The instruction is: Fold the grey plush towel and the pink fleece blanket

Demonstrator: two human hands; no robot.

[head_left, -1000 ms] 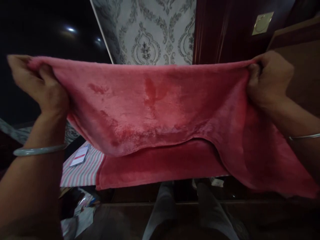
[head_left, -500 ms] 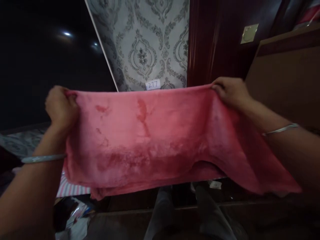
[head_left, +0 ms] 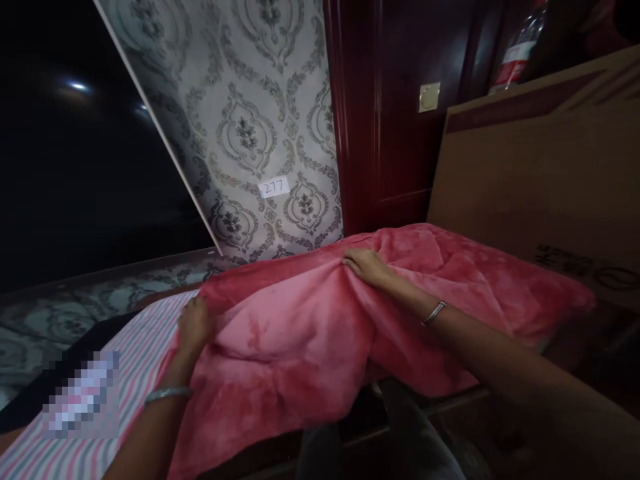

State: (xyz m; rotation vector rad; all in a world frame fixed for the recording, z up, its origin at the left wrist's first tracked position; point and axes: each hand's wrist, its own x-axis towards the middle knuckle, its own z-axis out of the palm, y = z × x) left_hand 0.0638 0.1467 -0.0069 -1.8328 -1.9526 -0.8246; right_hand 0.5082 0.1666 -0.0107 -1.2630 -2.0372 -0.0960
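A pink-red plush blanket (head_left: 300, 333) with darker blotches is spread in loose folds across the surface before me. Near its left end, my left hand (head_left: 196, 327) is closed at the blanket's edge, close to the striped cloth. My right hand (head_left: 367, 267) pinches the blanket around its middle and lifts it into a raised fold. Under and to the left of it lies a cloth with pink, grey and white stripes (head_left: 135, 347). The blanket's right part lies rumpled, reaching the cardboard box.
A large cardboard box (head_left: 525, 167) stands at the right, with a red-labelled bottle (head_left: 515, 60) on top. Behind are patterned wallpaper (head_left: 250, 133) bearing a "277" label (head_left: 274, 187), and a dark red door (head_left: 390, 133). A black glossy panel (head_left: 100, 167) fills the left.
Both hands have come down and closer together. The blanket, before held up stretched between them, now lies mostly on the surface. The striped cloth shows more, and the view has shifted right.
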